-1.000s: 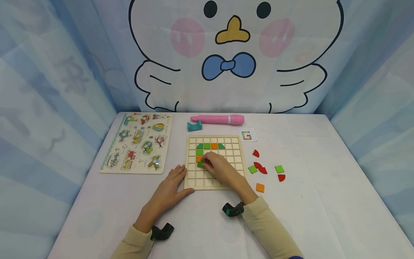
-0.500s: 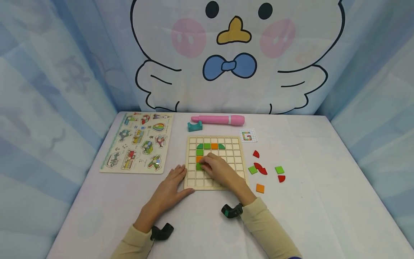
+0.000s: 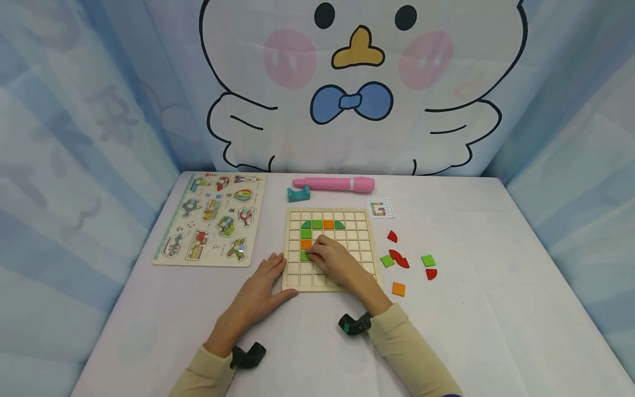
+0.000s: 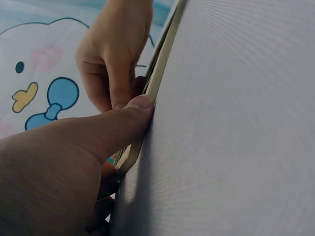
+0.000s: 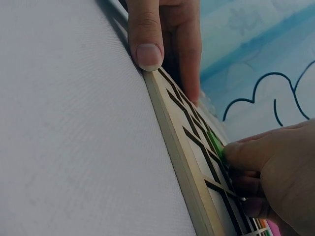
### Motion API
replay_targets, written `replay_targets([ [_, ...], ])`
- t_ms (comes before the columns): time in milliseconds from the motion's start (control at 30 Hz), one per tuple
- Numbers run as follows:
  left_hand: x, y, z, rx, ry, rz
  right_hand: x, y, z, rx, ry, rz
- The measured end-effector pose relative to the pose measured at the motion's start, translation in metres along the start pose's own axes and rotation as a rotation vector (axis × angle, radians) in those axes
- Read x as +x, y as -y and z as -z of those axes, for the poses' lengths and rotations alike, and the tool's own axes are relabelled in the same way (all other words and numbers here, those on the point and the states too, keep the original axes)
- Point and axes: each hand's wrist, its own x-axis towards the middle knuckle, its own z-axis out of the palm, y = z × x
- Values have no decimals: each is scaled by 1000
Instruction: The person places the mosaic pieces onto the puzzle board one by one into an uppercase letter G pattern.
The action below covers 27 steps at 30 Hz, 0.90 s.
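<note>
A wooden grid board (image 3: 322,282) lies flat at the middle of the table. My left hand (image 3: 262,285) rests at its left front corner, fingers extended along the left edge and thumb at the front edge. My right hand (image 3: 339,264) reaches over the board, thumb and fingertips on a green square tile (image 3: 303,256) in a left-hand cell. In the right wrist view, the thumb tip meets this green tile (image 5: 215,143); the other fingers are bent. Directly above it on the board is an orange tile (image 3: 305,244), then a green tile (image 3: 306,234), with a top row of green and orange pieces.
Right of the board lie red quarter-round pieces (image 3: 392,236), green squares (image 3: 428,260) and an orange square (image 3: 398,289). A small pattern card (image 3: 380,208) sits behind them. A pink pen (image 3: 333,184) and teal holder (image 3: 298,193) lie at the back. A picture puzzle board (image 3: 210,220) is at left.
The green tile in my right hand has gone from tilted over its cell to lying flat in line below the orange tile. My left hand stays in place.
</note>
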Motion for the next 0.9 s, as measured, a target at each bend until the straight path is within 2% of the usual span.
replay_targets([
  [500,0,1,0,4,-11,-6,-1,0,18,15,-51,-112],
  [900,1,3,-1,-2,-8,-5,-1,-15,34,28,-77,-169],
])
